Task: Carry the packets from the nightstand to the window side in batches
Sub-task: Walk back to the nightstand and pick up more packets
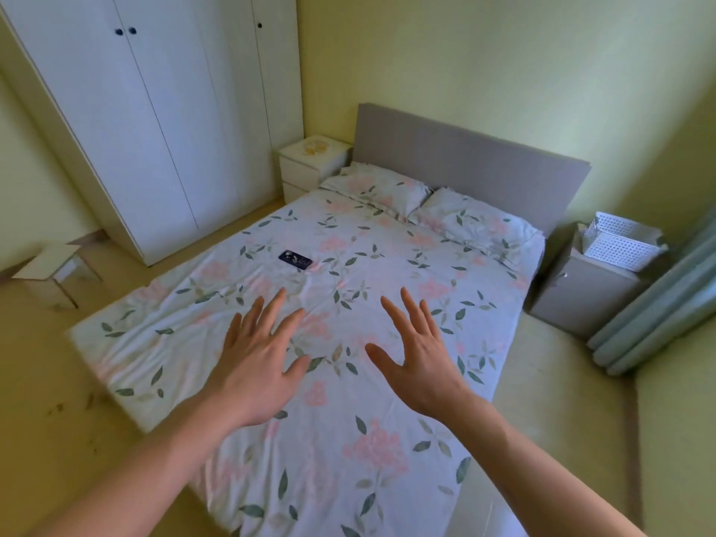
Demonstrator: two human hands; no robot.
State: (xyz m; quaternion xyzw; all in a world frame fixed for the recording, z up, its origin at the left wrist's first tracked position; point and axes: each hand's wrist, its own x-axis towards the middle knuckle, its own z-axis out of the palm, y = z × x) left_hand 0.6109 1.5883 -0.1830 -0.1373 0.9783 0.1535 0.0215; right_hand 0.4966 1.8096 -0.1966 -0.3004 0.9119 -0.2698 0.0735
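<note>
Both hands are held out before me over the foot of the bed, palms down and fingers spread straight: my left hand (pixel 260 358) and my right hand (pixel 420 356) grasp nothing and touch nothing that I can make out. I judge this an empty-handed pose at the outset of a trip, since no packet is in either palm.

Beneath the hands lies the bed (pixel 387 273), its floral sheet rumpled toward the near left corner, with two matching pillows (pixel 426 203) against the grey headboard (pixel 465 164). A dark phone (pixel 295 260) rests flat on the sheet, well beyond my left fingertips.

The packets (pixel 314 148), seen only as a small yellowish patch too distant to count, sit on top of the white nightstand (pixel 310 168), which stands at the far left corner of the bed, just beside the headboard and the white wardrobe (pixel 155 122). They are thus well apart from my hands, across the bed's full length.

On the opposite side, a grey cabinet (pixel 581 292) carries a white perforated basket (pixel 620 242), next to pale green curtains (pixel 651 315); I take this for the window side, the likely destination. A small low table (pixel 54 273) stands on the floor at far left. Walls are pale yellow-green.
</note>
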